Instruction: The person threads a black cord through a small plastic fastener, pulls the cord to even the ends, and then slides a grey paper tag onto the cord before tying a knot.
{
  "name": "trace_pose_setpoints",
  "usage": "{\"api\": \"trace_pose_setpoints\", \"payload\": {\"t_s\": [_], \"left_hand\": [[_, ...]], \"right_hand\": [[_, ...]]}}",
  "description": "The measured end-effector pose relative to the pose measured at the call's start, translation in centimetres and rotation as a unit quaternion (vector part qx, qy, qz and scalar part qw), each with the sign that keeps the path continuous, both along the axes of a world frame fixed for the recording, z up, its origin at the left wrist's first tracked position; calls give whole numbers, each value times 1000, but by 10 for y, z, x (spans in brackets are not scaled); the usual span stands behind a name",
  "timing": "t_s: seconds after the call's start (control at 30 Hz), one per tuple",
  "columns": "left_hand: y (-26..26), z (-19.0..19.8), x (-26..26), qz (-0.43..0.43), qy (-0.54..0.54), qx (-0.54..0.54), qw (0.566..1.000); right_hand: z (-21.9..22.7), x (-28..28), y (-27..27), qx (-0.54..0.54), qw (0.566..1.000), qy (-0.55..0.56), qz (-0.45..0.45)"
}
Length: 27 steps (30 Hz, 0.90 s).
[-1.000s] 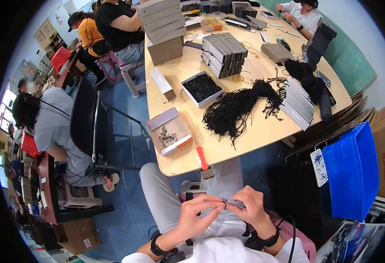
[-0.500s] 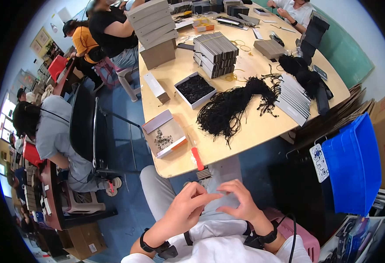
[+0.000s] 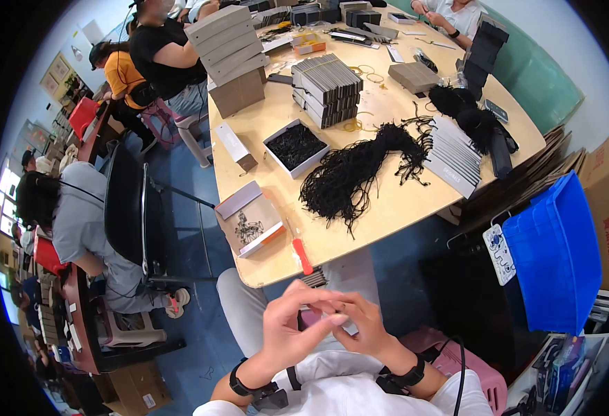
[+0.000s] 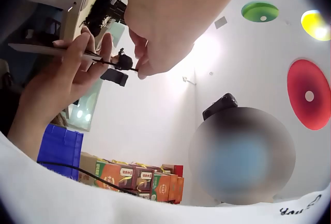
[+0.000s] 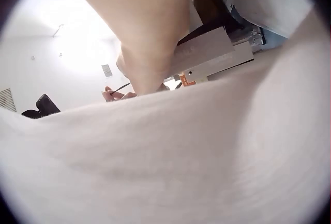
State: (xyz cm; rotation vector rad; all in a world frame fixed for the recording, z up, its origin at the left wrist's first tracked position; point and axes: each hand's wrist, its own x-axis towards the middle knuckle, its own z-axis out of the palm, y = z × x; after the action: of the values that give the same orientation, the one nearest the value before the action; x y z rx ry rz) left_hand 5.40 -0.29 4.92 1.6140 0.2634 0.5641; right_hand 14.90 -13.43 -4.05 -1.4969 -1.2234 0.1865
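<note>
Pinches a thin black knotted cord (image 4: 124, 62) between bent fingertips and thumb of the left hand (image 3: 290, 324), nearly closed; grips a long, flat, pale strip (image 4: 37, 49) between curled fingers and thumb of the right hand (image 3: 365, 331). Spans the cord between both hands, this side of the pale wooden table (image 3: 387, 208), probably to steady the knot. Faces a tangled bundle of black cords (image 3: 342, 182) and an open white box (image 3: 312, 164), presumably placed there for easy reach.

The person wears a white top (image 3: 339, 396) with dark lettering (image 4: 301, 206) and light grey trousers (image 3: 237, 308). Each wrist has a black strap (image 3: 238, 381) with a dark device (image 3: 271, 398).
</note>
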Motion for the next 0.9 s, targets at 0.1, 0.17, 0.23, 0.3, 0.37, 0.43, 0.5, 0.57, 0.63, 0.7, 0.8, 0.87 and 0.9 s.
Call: {"api": "trace_pose_setpoints", "payload": {"t_s": [0.1,0.17,0.23,0.3,0.37,0.43,0.5,0.57,0.63,0.7,0.8,0.87,0.9], "left_hand": [[3,2,6,69,-33,-77,994],[7,-3,12,105,-50,-42,992],[7,-8,20,100,-65,-51,991],[6,-5,31,183,-50,-126,974],[9,-10,44,162,-39,-120,979],[7,-14,65,137,-34,-240,960],[1,-27,87,103,-40,-293,950],[-11,-36,113,84,-53,-315,944],[-21,-45,137,72,-76,-314,944],[-27,-53,154,60,-77,-338,936],[-37,-56,166,31,-75,-313,946],[-45,-56,161,4,-69,-315,946],[-48,-58,157,-25,-57,-319,946]], "right_hand": [[-10,3,-4,-67,998,-12,4],[-27,3,-8,-53,998,18,-14],[-25,13,-14,-40,998,39,-38],[-13,35,-26,-104,981,75,-146],[-23,75,-36,-94,977,-25,-191],[-5,109,-41,-92,966,-19,-240],[17,140,-40,-98,955,-42,-276],[25,169,-37,-107,931,-146,-317],[30,195,-36,-133,918,-164,-335],[37,214,-34,-187,895,-178,-364],[41,238,-30,-174,872,-285,-359],[40,248,-27,-194,861,-322,-343],[38,252,-26,-218,848,-353,-329]]}}
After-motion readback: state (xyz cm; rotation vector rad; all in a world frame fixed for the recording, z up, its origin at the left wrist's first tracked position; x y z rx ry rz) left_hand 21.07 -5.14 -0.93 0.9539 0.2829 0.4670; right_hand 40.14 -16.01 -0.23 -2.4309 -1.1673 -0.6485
